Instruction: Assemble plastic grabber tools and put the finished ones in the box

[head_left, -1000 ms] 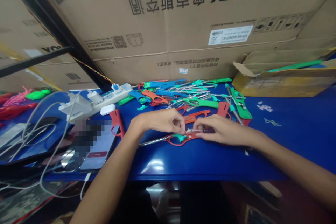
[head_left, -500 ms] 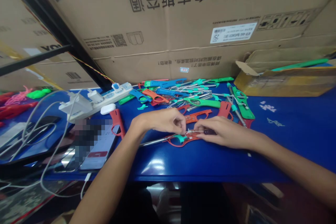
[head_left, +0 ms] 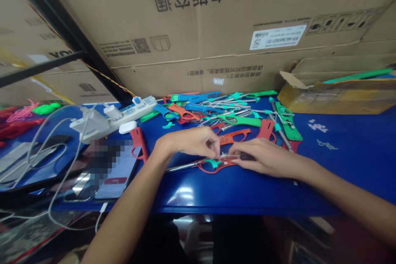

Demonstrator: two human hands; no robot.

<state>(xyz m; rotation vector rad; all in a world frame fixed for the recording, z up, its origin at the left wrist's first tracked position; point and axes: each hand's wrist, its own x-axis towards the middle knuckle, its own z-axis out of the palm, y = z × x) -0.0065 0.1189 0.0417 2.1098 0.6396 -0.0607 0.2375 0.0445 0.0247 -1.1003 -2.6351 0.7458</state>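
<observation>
Grip of right hand [head_left: 262, 156] on screwdriver [head_left: 247, 157], inside table edge [head_left: 185, 209]

The right hand [head_left: 262, 154] partly hides the dark-handled tool [head_left: 246, 157]. At three o'clock the carton [head_left: 340, 99] is cut off; at nine, red items [head_left: 23, 129] blur.

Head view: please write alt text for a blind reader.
A person's right-hand grip holds a dark-handled screwdriver over an open red lighter casing, left-hand grip alongside. Behind, colourful lighter parts lie on a blue table before an AUX carton.
</observation>
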